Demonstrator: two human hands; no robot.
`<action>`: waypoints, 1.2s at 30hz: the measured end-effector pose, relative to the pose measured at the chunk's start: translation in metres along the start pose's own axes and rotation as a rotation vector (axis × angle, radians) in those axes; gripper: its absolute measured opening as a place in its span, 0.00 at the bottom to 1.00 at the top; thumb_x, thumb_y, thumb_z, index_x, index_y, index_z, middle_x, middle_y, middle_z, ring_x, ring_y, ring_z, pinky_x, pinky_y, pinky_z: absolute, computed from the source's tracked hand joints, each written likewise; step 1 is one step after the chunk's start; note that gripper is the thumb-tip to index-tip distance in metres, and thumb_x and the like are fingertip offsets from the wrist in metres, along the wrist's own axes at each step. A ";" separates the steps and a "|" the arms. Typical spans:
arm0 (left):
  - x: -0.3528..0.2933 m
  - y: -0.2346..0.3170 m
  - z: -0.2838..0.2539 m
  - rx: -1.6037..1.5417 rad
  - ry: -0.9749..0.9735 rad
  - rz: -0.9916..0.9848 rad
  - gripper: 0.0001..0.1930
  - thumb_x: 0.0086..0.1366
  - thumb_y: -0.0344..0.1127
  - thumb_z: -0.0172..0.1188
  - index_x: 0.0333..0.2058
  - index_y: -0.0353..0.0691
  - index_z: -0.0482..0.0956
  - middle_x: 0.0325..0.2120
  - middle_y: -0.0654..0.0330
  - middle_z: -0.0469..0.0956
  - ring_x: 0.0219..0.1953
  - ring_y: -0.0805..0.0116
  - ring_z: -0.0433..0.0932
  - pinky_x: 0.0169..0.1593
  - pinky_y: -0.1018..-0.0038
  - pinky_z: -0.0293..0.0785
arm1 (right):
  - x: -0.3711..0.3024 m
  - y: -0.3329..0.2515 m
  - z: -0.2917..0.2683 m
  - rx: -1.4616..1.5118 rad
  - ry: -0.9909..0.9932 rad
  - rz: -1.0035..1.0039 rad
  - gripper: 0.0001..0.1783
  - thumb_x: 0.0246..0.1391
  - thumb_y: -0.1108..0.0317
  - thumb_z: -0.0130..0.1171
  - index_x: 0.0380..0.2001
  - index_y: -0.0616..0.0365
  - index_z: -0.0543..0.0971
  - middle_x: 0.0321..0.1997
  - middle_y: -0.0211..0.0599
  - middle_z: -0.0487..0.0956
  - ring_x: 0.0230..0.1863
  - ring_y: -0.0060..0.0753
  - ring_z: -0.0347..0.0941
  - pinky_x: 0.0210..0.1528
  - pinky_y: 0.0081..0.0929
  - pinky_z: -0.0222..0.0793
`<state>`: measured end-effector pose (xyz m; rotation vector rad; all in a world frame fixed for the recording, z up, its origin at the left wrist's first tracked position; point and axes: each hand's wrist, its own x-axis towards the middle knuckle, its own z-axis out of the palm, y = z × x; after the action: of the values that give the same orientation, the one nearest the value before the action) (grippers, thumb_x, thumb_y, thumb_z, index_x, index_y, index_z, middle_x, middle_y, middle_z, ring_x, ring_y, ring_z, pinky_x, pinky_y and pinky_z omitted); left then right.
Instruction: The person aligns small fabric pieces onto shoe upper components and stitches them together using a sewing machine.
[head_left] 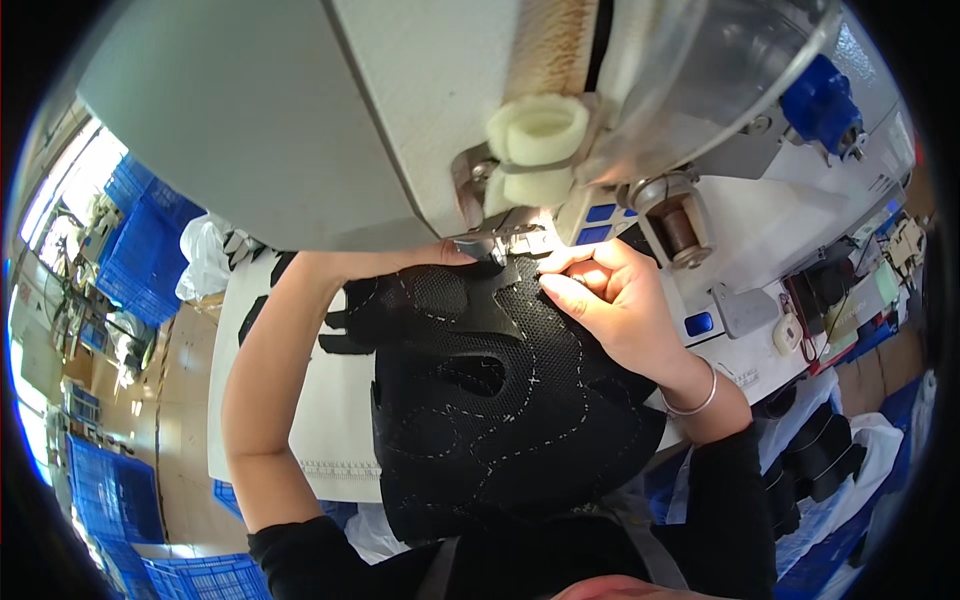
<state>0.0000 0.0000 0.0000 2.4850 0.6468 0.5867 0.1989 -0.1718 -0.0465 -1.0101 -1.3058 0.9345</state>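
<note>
A black mesh fabric piece (480, 400) with pale dashed marking lines and an oval cut-out lies under the sewing machine's presser foot (500, 250), draping over the table's front edge. My right hand (615, 300), a bangle on its wrist, has thumb and curled fingers pinched at the fabric's far edge, just right of the foot. From the left, my left hand (435, 256) reaches in beside the foot. Its thumb rests along the fabric's far edge; the other fingers are hidden behind the machine head (270, 120).
A pale thread cone or sponge holder (538, 130) and a brown thread bobbin (680, 225) sit on the machine. Blue crates (145, 250) stand at the left. White plastic bags with black pieces (825, 460) lie at the right, beside the white table (340, 430).
</note>
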 end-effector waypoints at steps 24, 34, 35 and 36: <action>-0.045 0.010 0.036 0.434 0.345 0.711 0.18 0.45 0.25 0.60 0.39 0.35 0.82 0.38 0.59 0.81 0.42 0.62 0.78 0.45 0.68 0.73 | -0.004 0.006 0.001 -0.377 0.074 0.019 0.15 0.51 0.79 0.64 0.43 0.61 0.74 0.39 0.32 0.78 0.26 0.17 0.73 0.29 0.17 0.69; -0.071 0.089 0.015 0.475 0.091 0.437 0.13 0.49 0.27 0.64 0.36 0.31 0.80 0.37 0.52 0.80 0.37 0.55 0.79 0.44 0.68 0.77 | -0.001 -0.005 0.032 -1.358 0.157 -0.716 0.19 0.35 0.69 0.64 0.34 0.54 0.71 0.40 0.33 0.71 0.42 0.37 0.67 0.44 0.36 0.61; -0.067 0.083 0.006 0.182 -0.056 0.334 0.12 0.54 0.28 0.63 0.37 0.31 0.81 0.39 0.51 0.81 0.38 0.52 0.81 0.47 0.66 0.76 | 0.003 -0.001 0.027 -1.398 0.202 -0.795 0.12 0.36 0.71 0.59 0.29 0.54 0.71 0.34 0.33 0.71 0.37 0.35 0.67 0.41 0.34 0.62; -0.063 0.070 -0.002 0.105 -0.042 0.384 0.10 0.58 0.30 0.63 0.37 0.31 0.81 0.42 0.51 0.81 0.40 0.55 0.81 0.50 0.65 0.74 | 0.005 0.000 0.022 -1.387 0.193 -0.807 0.12 0.36 0.71 0.59 0.29 0.54 0.71 0.34 0.33 0.71 0.37 0.35 0.67 0.41 0.34 0.62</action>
<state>-0.0281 -0.0866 0.0241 2.7337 0.1843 0.6500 0.1771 -0.1659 -0.0450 -1.2914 -1.9401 -0.8334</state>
